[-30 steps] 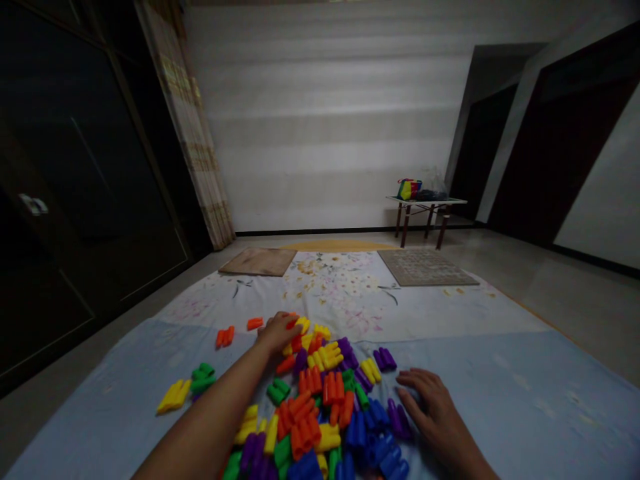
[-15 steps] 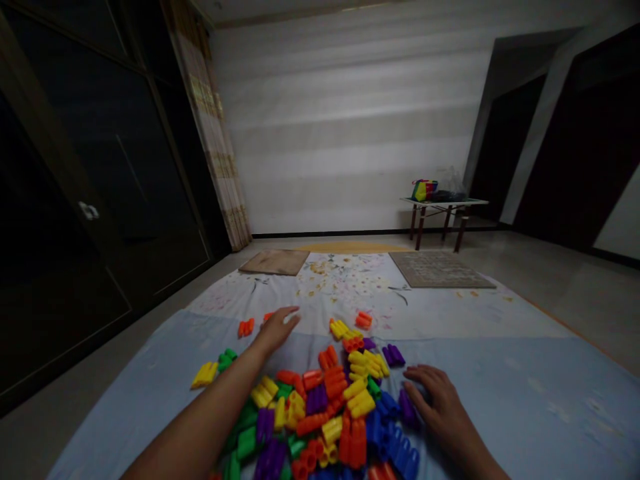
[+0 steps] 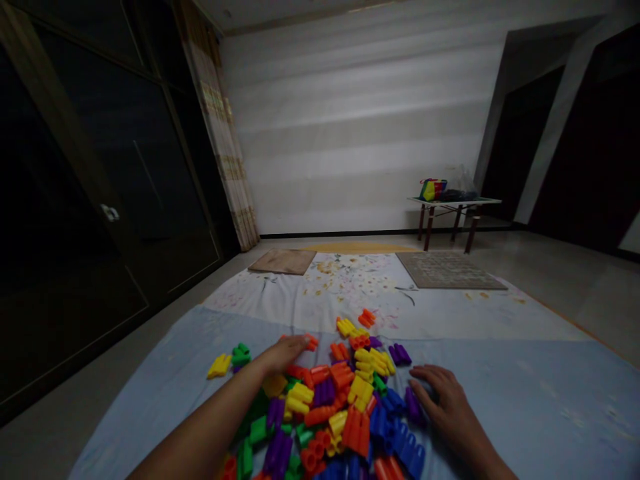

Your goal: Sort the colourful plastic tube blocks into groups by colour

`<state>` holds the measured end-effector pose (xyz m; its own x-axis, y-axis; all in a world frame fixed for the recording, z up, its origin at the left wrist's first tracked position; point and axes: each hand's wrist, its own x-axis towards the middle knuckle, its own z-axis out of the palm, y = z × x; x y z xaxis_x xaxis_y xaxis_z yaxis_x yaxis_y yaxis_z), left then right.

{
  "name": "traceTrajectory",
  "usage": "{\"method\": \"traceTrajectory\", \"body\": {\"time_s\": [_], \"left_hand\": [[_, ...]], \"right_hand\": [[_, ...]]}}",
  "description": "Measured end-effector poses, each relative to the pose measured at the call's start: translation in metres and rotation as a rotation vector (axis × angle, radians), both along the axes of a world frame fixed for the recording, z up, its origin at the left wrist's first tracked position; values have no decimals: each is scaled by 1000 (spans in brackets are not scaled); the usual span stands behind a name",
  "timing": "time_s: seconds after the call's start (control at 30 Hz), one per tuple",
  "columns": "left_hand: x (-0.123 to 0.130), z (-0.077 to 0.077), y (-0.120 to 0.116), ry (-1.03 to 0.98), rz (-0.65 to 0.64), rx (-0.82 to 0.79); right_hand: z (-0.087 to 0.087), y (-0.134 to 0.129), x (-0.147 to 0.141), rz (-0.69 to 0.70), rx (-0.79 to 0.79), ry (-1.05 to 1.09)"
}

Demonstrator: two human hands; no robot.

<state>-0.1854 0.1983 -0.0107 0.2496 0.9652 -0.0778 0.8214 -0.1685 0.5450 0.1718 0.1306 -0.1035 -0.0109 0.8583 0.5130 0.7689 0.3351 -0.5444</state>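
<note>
A heap of plastic toy blocks shaped like joined tubes, in orange, yellow, green, purple and blue, lies on the cloth in front of me. My left hand (image 3: 286, 353) is at the heap's far left edge, fingers closed against an orange block (image 3: 312, 343) that sticks out past the fingertips. A sliver of orange shows behind the knuckles; the hand hides the rest. My right hand (image 3: 443, 400) rests at the heap's right side, holding nothing, fingers and thumb apart, beside a purple block (image 3: 415, 405). Blue blocks (image 3: 407, 448) lie just left of it.
A yellow block (image 3: 219, 366) and a green block (image 3: 241, 353) lie apart at the left. Beyond the blue and white floral cloth (image 3: 525, 380) are a brown mat (image 3: 283, 261) and a grey patterned mat (image 3: 450, 271). A low table (image 3: 487, 201) with bags stands by the wall.
My left hand has come back and right toward the heap, and the orange blocks from the far left have moved there with it. My right hand has stayed in place.
</note>
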Motion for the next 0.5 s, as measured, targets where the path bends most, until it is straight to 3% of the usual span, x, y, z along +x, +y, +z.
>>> {"method": "traceTrajectory", "body": {"time_s": [0.07,0.2,0.3,0.4,0.5], "left_hand": [[-7,2,-16,-70,4,3],[-56,5,-32,-134,335,190],[-94,-3,-41,-150,489,213],[-110,-16,-58,-200,512,197],[-102,-24,-79,-303,440,171]], "right_hand": [[-1,1,1,8,-4,-5],[-2,2,2,10,-1,-13],[-2,2,3,10,3,-10],[-3,3,3,5,1,-11],[-4,4,3,11,-2,-19]]}}
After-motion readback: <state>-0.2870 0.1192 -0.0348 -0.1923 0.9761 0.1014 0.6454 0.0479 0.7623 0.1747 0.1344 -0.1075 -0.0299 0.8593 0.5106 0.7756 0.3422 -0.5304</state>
